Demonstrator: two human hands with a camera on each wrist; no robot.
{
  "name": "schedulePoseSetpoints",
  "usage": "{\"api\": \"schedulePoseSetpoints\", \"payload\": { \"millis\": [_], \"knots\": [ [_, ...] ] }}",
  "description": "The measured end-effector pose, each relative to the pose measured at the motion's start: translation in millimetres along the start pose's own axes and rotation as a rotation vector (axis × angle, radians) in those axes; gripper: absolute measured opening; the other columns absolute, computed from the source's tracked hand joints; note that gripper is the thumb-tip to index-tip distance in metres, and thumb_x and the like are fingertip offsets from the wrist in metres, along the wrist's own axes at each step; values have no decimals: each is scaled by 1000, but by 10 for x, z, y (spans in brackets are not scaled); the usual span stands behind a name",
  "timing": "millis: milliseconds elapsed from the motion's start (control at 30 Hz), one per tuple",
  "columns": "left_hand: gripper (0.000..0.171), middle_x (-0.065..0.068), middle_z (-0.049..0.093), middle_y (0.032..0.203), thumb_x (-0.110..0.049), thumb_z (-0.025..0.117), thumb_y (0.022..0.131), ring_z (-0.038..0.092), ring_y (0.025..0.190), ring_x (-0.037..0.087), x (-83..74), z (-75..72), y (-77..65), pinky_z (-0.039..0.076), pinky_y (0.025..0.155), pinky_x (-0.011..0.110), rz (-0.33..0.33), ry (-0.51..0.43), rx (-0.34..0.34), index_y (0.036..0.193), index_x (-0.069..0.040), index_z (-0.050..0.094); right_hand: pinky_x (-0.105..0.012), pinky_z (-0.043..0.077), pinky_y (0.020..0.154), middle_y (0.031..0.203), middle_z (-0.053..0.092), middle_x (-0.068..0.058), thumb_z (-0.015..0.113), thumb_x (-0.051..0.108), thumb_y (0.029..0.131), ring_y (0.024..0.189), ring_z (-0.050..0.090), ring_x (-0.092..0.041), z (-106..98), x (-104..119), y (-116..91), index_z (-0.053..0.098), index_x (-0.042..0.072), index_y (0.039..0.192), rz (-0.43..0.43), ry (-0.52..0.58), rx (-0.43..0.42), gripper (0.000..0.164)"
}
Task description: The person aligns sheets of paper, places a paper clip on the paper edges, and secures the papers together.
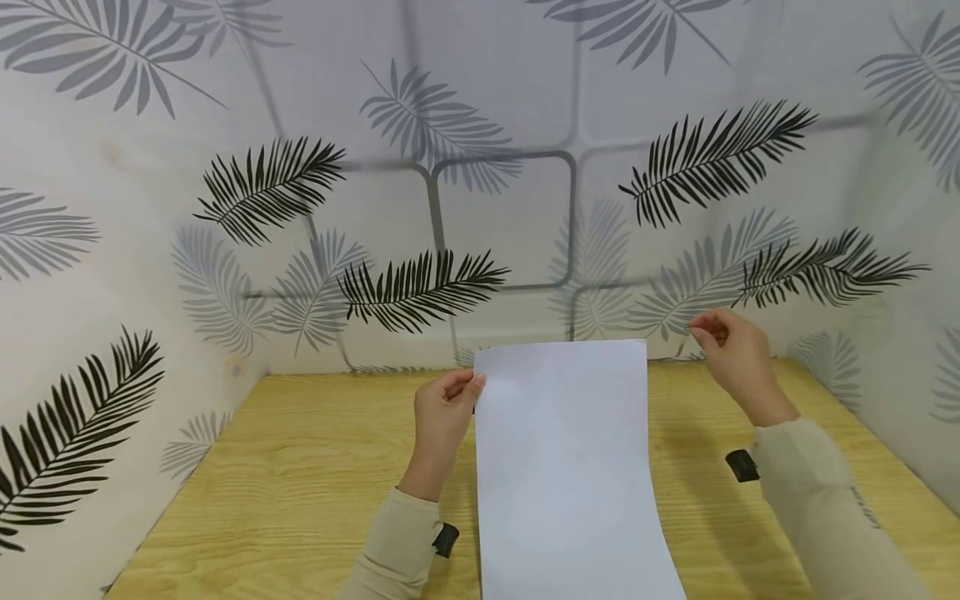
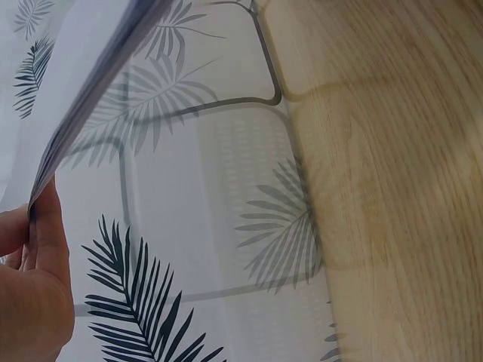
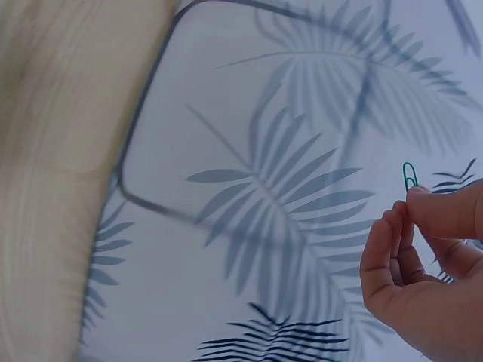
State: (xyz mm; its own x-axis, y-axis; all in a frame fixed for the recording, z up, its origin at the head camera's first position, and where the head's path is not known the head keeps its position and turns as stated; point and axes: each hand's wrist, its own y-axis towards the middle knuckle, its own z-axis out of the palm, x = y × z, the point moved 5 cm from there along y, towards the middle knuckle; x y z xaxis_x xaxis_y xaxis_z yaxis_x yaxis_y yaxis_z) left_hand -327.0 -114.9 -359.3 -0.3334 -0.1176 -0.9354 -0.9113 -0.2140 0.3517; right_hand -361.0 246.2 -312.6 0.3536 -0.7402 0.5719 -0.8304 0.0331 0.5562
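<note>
White paper sheets (image 1: 562, 467) stand raised in the middle of the head view, their top edge up near the back of the table. The left wrist view shows several layers at the edge of the paper (image 2: 83, 105). My left hand (image 1: 444, 417) pinches the upper left edge between thumb and fingers. Off to the right of the paper, my right hand (image 1: 735, 358) is held up, apart from it. Between its thumb and fingertips it pinches a small green paper clip (image 3: 409, 176), whose looped end sticks out in the right wrist view.
A wood-grain table (image 1: 322, 467) lies under both arms. Behind it hangs a pale wall covering (image 1: 495, 225) with grey and black leaf prints. A small black device (image 1: 742, 465) sits at the right wrist, another black device (image 1: 446, 540) at the left.
</note>
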Motion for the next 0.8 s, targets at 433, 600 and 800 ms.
{"api": "schedulePoseSetpoints", "payload": {
  "millis": [433, 600, 800],
  "knots": [
    [17, 21, 69, 92, -3, 67, 89, 65, 74, 15, -288, -28, -113, 51, 61, 20, 3, 10, 16, 100, 9, 70, -15, 40, 73, 96, 65, -20, 57, 6, 96, 85, 57, -24, 40, 478, 70, 63, -3, 103, -139, 64, -56, 13],
    [16, 22, 69, 91, -1, 67, 89, 62, 71, 10, -382, -34, -154, 52, 63, 21, -4, 4, 15, 99, 11, 70, -12, 40, 70, 92, 65, -17, 60, 5, 95, 81, 54, -16, 56, 601, 71, 65, -2, 101, -181, 85, -80, 10],
    [15, 23, 69, 89, 1, 67, 89, 61, 69, 12, -414, -35, -176, 55, 64, 33, 24, 10, 19, 98, 12, 70, -10, 39, 69, 89, 63, -13, 63, 2, 92, 79, 54, -15, 101, 747, 54, 66, -1, 99, -243, 91, -101, 8]
  ]
}}
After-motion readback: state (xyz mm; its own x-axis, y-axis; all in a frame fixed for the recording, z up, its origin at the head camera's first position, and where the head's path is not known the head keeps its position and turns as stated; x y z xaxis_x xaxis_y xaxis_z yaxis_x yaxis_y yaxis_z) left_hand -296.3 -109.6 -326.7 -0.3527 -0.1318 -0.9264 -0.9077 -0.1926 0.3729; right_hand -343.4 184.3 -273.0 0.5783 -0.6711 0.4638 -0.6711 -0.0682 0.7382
